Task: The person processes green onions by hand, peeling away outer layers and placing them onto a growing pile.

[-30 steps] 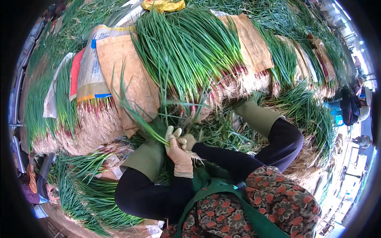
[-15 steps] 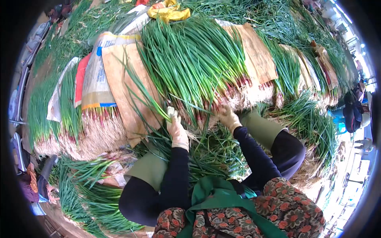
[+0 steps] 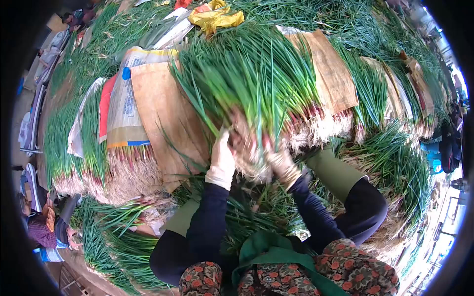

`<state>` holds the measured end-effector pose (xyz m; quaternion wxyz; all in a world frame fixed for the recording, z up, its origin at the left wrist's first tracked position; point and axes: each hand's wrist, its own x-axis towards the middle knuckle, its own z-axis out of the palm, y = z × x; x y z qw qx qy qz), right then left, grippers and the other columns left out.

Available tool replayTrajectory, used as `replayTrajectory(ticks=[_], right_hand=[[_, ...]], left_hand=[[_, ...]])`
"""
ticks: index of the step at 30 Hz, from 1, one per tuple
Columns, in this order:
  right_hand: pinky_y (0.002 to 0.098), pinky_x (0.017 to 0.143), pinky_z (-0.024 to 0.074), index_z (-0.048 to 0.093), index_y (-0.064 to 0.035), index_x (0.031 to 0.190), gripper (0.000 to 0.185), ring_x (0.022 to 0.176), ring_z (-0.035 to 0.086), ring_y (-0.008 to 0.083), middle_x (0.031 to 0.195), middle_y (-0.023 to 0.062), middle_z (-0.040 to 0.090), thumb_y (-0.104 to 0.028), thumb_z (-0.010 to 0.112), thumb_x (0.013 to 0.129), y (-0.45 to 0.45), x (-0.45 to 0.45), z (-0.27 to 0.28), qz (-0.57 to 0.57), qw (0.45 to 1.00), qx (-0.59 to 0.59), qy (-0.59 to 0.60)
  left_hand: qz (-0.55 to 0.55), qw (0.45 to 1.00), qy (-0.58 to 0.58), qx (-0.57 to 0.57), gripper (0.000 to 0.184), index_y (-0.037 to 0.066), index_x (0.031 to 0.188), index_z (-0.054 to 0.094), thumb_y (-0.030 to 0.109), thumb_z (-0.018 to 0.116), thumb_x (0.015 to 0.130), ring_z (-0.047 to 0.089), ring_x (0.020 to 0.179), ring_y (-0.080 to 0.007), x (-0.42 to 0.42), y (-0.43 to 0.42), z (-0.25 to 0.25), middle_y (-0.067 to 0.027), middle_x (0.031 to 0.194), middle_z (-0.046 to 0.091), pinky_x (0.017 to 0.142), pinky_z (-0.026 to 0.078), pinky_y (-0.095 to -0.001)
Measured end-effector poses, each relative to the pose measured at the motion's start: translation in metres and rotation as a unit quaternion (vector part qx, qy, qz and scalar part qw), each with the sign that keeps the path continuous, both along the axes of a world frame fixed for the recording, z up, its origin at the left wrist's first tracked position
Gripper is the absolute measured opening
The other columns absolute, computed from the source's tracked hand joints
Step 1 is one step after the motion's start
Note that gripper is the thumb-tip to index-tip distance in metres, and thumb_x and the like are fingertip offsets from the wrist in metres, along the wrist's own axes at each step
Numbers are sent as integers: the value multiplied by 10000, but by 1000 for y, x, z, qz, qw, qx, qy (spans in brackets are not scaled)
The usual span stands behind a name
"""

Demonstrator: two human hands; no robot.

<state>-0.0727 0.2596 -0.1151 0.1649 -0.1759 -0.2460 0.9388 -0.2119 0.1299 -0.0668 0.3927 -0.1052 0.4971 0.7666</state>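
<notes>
A thick row of spring onions [image 3: 261,74] lies in front of me, green leaves pointing away and reddish root ends toward my knees. My left hand [image 3: 223,155], in a pale glove, is closed at the row's left edge, with a green stalk running up from it. Also gloved, my right hand [image 3: 280,164] is closed around the root ends of a bunch of spring onions [image 3: 242,130]. That bunch is tilted up between both hands, and its leaves are partly blurred. The fingertips of both hands are partly hidden by stalks and roots.
Brown sheets [image 3: 168,113] lie on both sides of the row, with a printed sack [image 3: 126,103] at the left. A yellow bag [image 3: 216,16] lies beyond. Loose greens [image 3: 256,209] cover the ground between my knees. A seated person [image 3: 47,229] is at lower left.
The bunch of spring onions has been lifted and tilted between my hands, with its roots now nearer me. My right hand has moved down slightly and closed on it.
</notes>
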Motion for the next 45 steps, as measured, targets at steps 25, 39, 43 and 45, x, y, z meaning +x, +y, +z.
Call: replayTrajectory(ticks=[25, 39, 43, 45], right_hand=[[400, 562, 499, 666, -53, 820, 317, 606, 628, 272, 661, 121, 637, -347, 566, 760, -79, 191, -6, 577, 342, 681, -295], [395, 758, 473, 627, -119, 1014, 293, 868, 612, 327, 892, 137, 653, -313, 527, 817, 27, 49, 263, 365, 256, 866, -226], [367, 701, 474, 638, -107, 963, 266, 792, 616, 295, 848, 137, 651, -302, 531, 818, 68, 16, 160, 372, 439, 814, -80], [357, 808, 463, 621, -104, 1039, 327, 914, 596, 298, 988, 152, 630, -325, 461, 858, 53, 12, 90, 383, 471, 789, -97]], left_hand=[[92, 941, -304, 116, 368, 104, 1229, 483, 289, 372, 931, 499, 527, -105, 178, -143, -101, -15, 911, 606, 629, 525, -431], [185, 947, 242, 106, 396, 58, 1282, 427, 257, 418, 939, 492, 473, -34, 159, -142, 118, -132, 1029, 633, 380, 301, -137], [167, 982, 81, 38, 374, 84, 1229, 505, 275, 452, 912, 362, 448, -26, 162, -156, 81, -60, 899, 646, 363, 246, -165], [117, 992, 38, -11, 367, 100, 1220, 521, 279, 460, 905, 346, 461, -30, 158, -158, 52, -5, 777, 605, 395, 262, -165]])
